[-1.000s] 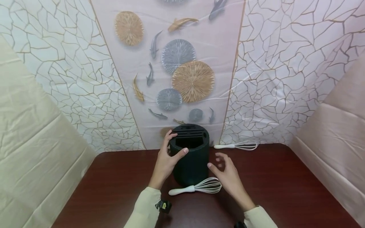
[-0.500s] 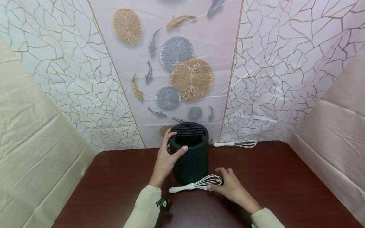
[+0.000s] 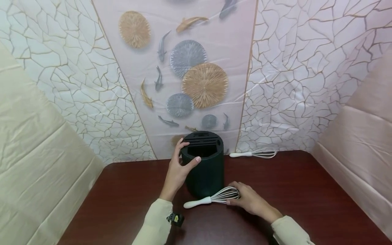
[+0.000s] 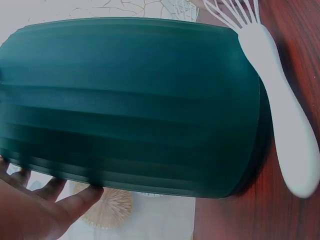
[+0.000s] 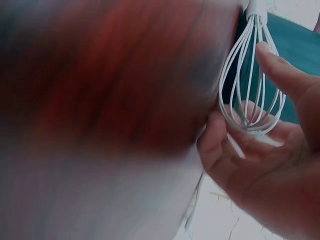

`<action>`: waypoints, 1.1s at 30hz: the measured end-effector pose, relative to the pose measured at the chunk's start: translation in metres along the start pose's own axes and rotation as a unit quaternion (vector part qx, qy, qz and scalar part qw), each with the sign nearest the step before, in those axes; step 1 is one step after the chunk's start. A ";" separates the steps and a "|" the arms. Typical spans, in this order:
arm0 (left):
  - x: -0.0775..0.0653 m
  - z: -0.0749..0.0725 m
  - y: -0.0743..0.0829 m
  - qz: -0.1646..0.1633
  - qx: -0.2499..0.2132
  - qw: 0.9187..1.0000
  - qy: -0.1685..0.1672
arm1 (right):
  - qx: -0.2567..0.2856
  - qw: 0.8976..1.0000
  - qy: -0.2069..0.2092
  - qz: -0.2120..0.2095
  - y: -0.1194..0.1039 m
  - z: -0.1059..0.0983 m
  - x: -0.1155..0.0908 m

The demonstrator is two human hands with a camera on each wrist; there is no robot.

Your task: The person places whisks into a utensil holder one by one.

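A dark green round utensil holder (image 3: pixel 205 175) with slots and a wide opening on top stands upright near the back of the table. My left hand (image 3: pixel 177 168) holds it at the upper left, thumb at the front rim and fingers round the side; the left wrist view shows the fingertips against its ribbed wall (image 4: pixel 125 100). A white whisk (image 3: pixel 198 202) lies in front of the holder's base, handle to the left. My right hand (image 3: pixel 249 200) grips the whisk's wire end; in the right wrist view its thumb and fingers are about the wires (image 5: pixel 250 75).
Behind the holder to the right, a second white whisk (image 3: pixel 254 154) lies at the back edge of the dark red wooden table (image 3: pixel 134 197). A patterned cloth (image 3: pixel 199 41) hangs behind, and pale padded panels (image 3: pixel 39 170) flank both sides.
My right hand has come down from beside the holder to the front whisk and closed on its wires. The whisk has shifted and turned slightly. My left hand stays on the holder.
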State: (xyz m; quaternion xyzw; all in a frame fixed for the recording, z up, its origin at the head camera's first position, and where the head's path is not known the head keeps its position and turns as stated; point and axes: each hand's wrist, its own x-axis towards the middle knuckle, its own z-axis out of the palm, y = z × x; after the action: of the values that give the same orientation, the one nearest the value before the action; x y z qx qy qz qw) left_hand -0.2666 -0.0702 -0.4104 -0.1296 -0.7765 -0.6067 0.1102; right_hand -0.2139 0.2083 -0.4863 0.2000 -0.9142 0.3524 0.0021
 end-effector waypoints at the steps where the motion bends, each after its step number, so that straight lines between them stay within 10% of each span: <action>1: 0.000 0.000 0.000 -0.001 -0.001 1.000 0.000 | -0.001 1.000 -0.007 -0.013 0.003 -0.003 0.000; 6: 0.001 0.002 0.001 0.006 0.002 1.000 -0.005 | 0.008 0.997 -0.058 -0.050 0.017 -0.024 -0.001; 18: -0.001 0.000 0.002 0.006 -0.005 1.000 -0.001 | 0.060 0.990 -0.128 0.008 0.058 -0.092 0.006; 33: -0.001 -0.003 -0.002 0.010 0.002 1.000 -0.008 | 0.050 0.959 -0.274 0.060 0.068 -0.122 0.057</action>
State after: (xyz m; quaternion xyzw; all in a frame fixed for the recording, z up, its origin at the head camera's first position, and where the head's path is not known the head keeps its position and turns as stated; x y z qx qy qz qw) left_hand -0.2663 -0.0737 -0.4114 -0.1418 -0.7770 -0.6033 0.1102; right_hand -0.3083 0.3118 -0.4305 0.2338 -0.8714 0.3285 -0.2794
